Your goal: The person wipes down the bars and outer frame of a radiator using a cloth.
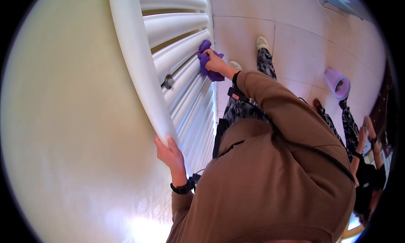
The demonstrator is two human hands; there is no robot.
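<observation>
Strong fisheye distortion bends straight lines; black vignette fills all four corners. Lighting is bright and even. Glare washes out the wall (76, 129) at lower centre. The radiator (177, 49) shows soft shading between bars. Edges appear slightly soft.

Beside the white ribbed metal radiator (177, 53): one crumpled purple cloth (207, 59), two pale shoes (262, 43), one lilac rolled mat (337, 82), two black wristbands (182, 187), and one other person (365, 167).

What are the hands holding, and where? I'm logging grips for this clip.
The right hand clutches a bunched purple cloth against a radiator bar. The left hand grips the radiator's vertical side tube near its lower end.
</observation>
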